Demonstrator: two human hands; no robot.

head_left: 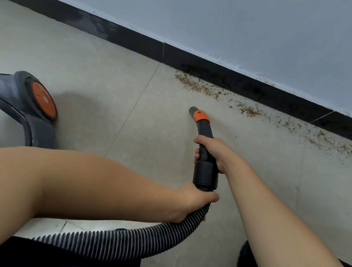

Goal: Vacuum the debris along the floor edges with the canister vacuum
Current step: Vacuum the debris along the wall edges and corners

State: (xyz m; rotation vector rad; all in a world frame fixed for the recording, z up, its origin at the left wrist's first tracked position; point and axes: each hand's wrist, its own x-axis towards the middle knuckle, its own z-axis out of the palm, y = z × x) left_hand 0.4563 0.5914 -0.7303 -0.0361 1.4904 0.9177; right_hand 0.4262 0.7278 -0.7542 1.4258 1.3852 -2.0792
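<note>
— How far along is the sweep of this wall?

— Barely begun, by the look of it. The debris [252, 108] lies in a brown band on the tile floor [89, 72] against the black baseboard [222, 76], trailing off to the right. The nozzle [196, 113] sits on bare tile near the band's left end, not touching it.

— And the hands?

— The right hand [211, 151] is wrapped around the curved handle; the left hand [192, 202] is closed on the ribbed hose [125, 241] just below the cuff. The canister vacuum [28, 105] stands well apart, at left — the tile nearby looks clean.
</note>
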